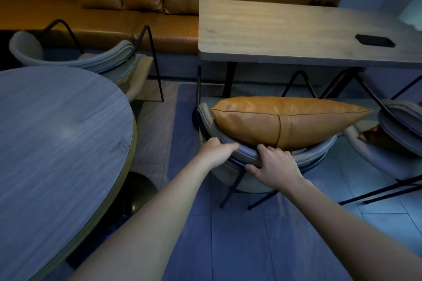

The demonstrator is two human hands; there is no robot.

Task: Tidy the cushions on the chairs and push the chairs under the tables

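A grey tub chair (317, 155) with thin black legs stands in front of the rectangular wooden table (274, 34), its seat partly under the table edge. A tan leather cushion (285, 118) lies across the chair, leaning on the curved backrest. My left hand (215, 151) grips the backrest rim at its left part. My right hand (274, 166) is closed over the rim near the middle, fingers touching the cushion's lower edge.
A round grey table (57, 132) fills the left side. Behind it stands another grey chair (107, 59). A third grey chair (397, 143) with a brown cushion is at the right. A tan leather bench (114, 23) with back cushions runs along the far wall. A black phone (375, 40) lies on the rectangular table.
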